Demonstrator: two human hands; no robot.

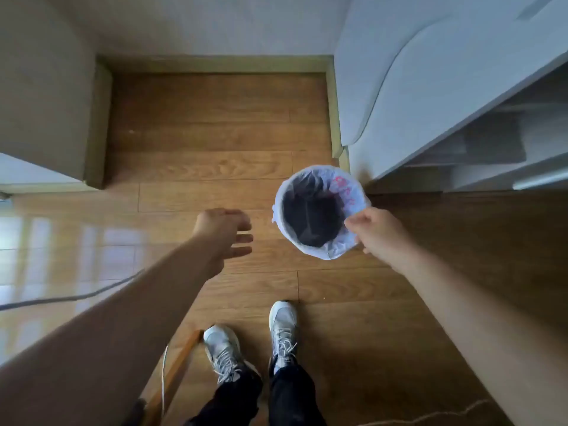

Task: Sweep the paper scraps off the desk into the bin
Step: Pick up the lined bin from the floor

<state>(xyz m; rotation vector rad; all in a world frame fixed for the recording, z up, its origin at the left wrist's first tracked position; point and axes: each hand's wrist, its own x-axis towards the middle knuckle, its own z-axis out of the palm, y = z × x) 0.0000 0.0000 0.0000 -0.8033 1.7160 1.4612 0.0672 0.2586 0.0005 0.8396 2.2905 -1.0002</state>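
Note:
A small round bin [350, 195] lined with a white plastic bag with pink print stands on the wooden floor beside a white cabinet. Its inside looks dark. My right hand [378, 232] pinches the near right rim of the bin's bag. My left hand [227, 235] hovers to the left of the bin, fingers apart, holding nothing. No desk or paper scraps appear in the head view.
A white cabinet [430, 96] rises right of the bin. A wall corner [46, 96] juts in at left. My two feet in grey sneakers [255, 342] stand below the bin. A grey cable [61, 298] crosses the floor at left, by a wooden leg [175, 373].

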